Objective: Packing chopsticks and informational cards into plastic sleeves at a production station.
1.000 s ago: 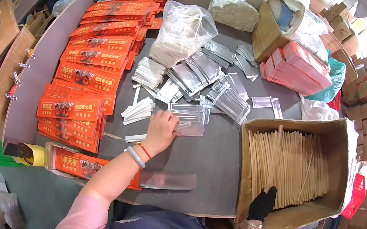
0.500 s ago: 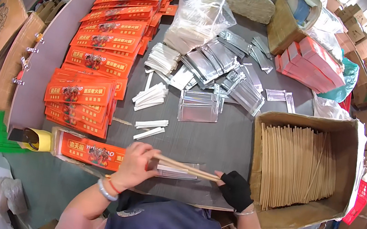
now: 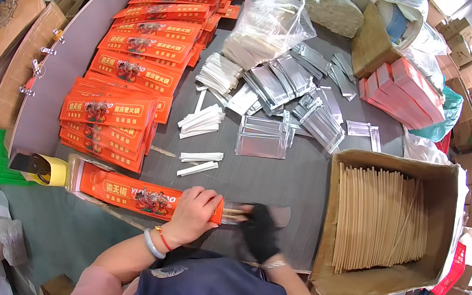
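A long red printed paper sleeve (image 3: 129, 191) lies along the table's near edge, its left end in a narrow cardboard tray (image 3: 74, 176). My left hand (image 3: 193, 213) is closed over the sleeve's right end. Chopsticks (image 3: 231, 213) reach from that end to my right hand (image 3: 260, 233), which wears a black fingerless glove and grips them; it is smeared by motion. Most of the chopsticks' length is hidden, in the sleeve or under my left hand. A clear plastic packet (image 3: 282, 216) lies beneath my right hand.
Overlapping red sleeves (image 3: 107, 108) are piled at left. Small white paper packets (image 3: 202, 120) and silvery packets (image 3: 262, 138) lie mid-table. A cardboard box (image 3: 330, 224) of chopsticks (image 3: 378, 222) stands at right. Behind are a clear plastic bag (image 3: 270, 26) and pink-red packs (image 3: 402, 93).
The chopsticks, held between both hands before, now run to the red sleeve's right end. My right hand moved left; my left hand shifted right onto the sleeve, whose right end now extends farther right.
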Motion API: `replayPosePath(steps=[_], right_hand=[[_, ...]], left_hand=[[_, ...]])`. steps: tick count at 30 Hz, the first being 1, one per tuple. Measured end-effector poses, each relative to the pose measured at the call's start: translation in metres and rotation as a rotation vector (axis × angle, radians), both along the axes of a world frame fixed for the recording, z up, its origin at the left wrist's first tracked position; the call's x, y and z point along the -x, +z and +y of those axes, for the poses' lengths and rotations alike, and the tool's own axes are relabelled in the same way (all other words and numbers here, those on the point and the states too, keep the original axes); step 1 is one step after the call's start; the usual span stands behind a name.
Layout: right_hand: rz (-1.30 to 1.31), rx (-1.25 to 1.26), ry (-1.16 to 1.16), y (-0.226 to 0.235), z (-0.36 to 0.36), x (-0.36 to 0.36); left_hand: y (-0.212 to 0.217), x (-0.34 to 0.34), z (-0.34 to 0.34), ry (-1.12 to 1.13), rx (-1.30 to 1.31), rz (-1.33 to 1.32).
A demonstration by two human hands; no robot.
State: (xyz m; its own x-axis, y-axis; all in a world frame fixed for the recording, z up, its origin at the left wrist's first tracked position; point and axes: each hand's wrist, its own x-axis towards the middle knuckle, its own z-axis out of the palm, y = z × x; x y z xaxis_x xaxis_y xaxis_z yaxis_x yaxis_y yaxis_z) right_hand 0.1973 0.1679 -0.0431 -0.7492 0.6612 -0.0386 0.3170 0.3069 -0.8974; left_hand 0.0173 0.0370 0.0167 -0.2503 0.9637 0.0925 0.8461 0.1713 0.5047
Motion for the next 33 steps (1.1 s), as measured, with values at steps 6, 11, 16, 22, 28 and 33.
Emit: replayPosePath(steps=[6,11,16,22,28,33], right_hand=[[-0.067,-0.424,0.150,0.063,0.005,0.019],[-0.310,-0.626,0.400,0.081,0.020,0.014],[-0.265,-0.536,0.037,0.095,0.049,-0.010],[-0.292,-0.637,0.145,0.102,0.026,-0.005],[-0.360,-0.652,0.282,0.107,0.024,0.001],[-0.381,-0.440,0.443,0.081,0.011,0.019]], left_hand=[[0.013,0.011,0.006,-0.117,0.039,0.127],[0.065,0.039,0.019,-0.384,0.246,0.166],[0.094,0.138,0.018,-0.047,-0.114,0.347],[0.007,0.024,-0.037,0.444,0.166,0.103],[-0.018,0.022,-0.038,0.514,0.102,-0.139],[-0.015,0.022,-0.039,0.505,0.124,-0.160]])
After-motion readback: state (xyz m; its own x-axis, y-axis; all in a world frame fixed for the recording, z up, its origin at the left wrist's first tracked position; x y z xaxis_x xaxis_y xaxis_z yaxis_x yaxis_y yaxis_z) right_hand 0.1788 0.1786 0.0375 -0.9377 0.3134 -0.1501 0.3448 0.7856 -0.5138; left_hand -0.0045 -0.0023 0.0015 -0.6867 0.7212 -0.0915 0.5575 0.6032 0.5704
